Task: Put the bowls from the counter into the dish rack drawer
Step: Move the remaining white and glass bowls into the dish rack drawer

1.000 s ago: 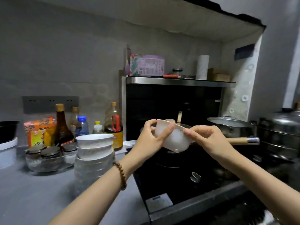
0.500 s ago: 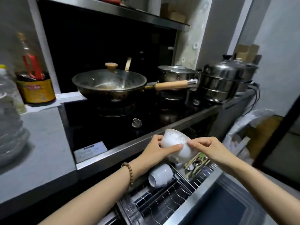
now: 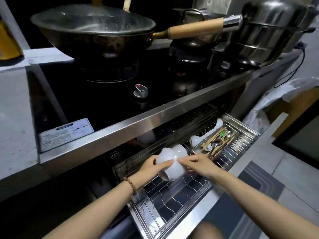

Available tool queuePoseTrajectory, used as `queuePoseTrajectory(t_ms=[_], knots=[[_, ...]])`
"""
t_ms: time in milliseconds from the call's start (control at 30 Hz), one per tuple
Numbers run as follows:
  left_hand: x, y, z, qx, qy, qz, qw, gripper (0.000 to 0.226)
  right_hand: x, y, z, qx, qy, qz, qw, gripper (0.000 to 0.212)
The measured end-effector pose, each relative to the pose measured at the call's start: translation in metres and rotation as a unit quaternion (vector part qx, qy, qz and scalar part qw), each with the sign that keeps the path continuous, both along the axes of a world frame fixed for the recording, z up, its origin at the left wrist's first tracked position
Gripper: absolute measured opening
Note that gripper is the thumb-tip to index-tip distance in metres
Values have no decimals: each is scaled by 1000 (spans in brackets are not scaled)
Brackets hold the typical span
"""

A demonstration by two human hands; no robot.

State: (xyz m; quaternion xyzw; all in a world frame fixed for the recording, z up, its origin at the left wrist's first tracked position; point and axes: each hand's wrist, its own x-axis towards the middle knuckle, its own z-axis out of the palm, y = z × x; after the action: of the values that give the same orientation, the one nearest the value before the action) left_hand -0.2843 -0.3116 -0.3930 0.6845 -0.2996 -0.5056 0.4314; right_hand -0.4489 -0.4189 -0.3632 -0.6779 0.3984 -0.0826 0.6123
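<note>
While both hands clasp the white bowl [image 3: 170,167], left hand [image 3: 151,167] and right hand [image 3: 198,163] hold it tipped sideways just above the dish rack drawer [image 3: 172,202]; seat its rim between wires, beside the racked bowl [image 3: 180,150] beyond.

Both hands on one white bowl [image 3: 170,167], left hand [image 3: 150,167] and right hand [image 3: 200,165] gripping opposite sides, bowl tipped over the wire dish rack drawer [image 3: 165,202], second bowl [image 3: 180,150] just behind.
</note>
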Motion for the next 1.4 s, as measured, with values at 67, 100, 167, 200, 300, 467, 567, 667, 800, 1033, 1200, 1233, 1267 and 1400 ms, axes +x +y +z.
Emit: queuePoseTrajectory(t_ms=[67, 100, 167, 200, 300, 467, 567, 667, 800, 1033, 1200, 1233, 1267, 1400], knots=[[9, -1, -17, 11, 15, 17, 1000, 58, 14, -3, -16, 6, 19, 17, 1000, 27], [14, -2, -24, 15, 22, 30, 999, 57, 21, -5, -22, 8, 24, 21, 999, 29], [22, -5, -36, 23, 25, 62, 998, 54, 37, -12, -34, 5, 38, 19, 999, 36], [26, -7, -41, 29, 22, 76, 996, 56, 44, -15, -40, 1, 46, 18, 999, 36], [33, -15, -54, 64, -4, 88, 994, 78, 60, -26, -57, -3, 60, 11, 998, 39], [33, -30, -80, 78, -6, 104, 991, 83, 68, -43, -84, 20, 83, -31, 996, 32], [27, -40, -91, 58, 12, 110, 992, 78, 67, -50, -95, 23, 98, -62, 993, 23], [21, -46, -98, 39, 34, 110, 993, 68, 65, -55, -105, 32, 110, -91, 989, 24], [19, -54, -108, 23, 53, 127, 990, 58, 65, -56, -114, 26, 102, -131, 986, 18], [23, -63, -114, 53, 21, 109, 992, 79, 64, -57, -120, 37, 102, -151, 983, 19], [24, -63, -116, 47, 3, 104, 993, 76, 61, -59, -119, 49, 89, -158, 982, 20], [24, -62, -115, 43, 4, 106, 993, 75, 61, -59, -118, 54, 88, -154, 983, 19], [22, -61, -112, 41, 6, 109, 993, 74, 61, -59, -116, 58, 87, -149, 983, 19], [18, -55, -96, 32, 0, 110, 993, 73, 58, -56, -97, 55, 77, -130, 987, 16]])
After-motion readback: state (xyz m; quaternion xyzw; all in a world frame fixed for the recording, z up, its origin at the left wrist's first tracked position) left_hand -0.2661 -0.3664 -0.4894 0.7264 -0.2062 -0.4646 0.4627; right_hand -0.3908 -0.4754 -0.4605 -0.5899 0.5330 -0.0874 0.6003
